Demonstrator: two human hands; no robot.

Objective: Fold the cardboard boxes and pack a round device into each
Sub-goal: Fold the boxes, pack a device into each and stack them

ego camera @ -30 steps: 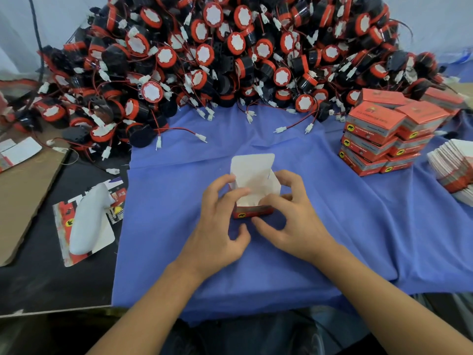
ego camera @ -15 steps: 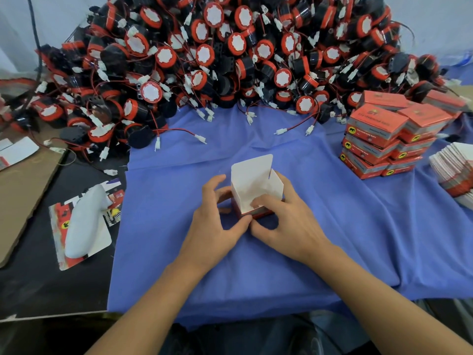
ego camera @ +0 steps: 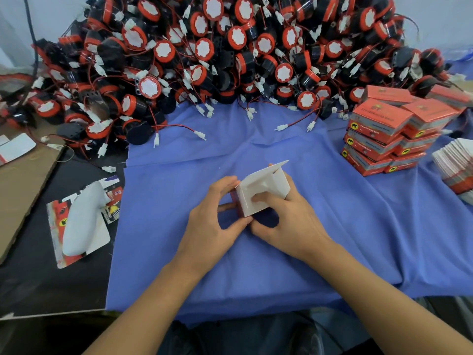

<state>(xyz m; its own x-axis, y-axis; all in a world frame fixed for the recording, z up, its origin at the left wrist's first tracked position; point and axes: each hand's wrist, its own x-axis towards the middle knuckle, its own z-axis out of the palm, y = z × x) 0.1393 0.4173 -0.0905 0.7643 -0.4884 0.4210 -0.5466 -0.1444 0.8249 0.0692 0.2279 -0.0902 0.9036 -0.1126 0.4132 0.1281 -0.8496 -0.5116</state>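
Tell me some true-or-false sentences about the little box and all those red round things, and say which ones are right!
1. The left hand and the right hand both hold the small box. True.
2. The cloth under the hands is green. False: it is blue.
3. The closed orange boxes are stacked on the person's left. False: they stand on the person's right.
4. The pile of round devices lies beyond the small box, at the far side of the cloth. True.
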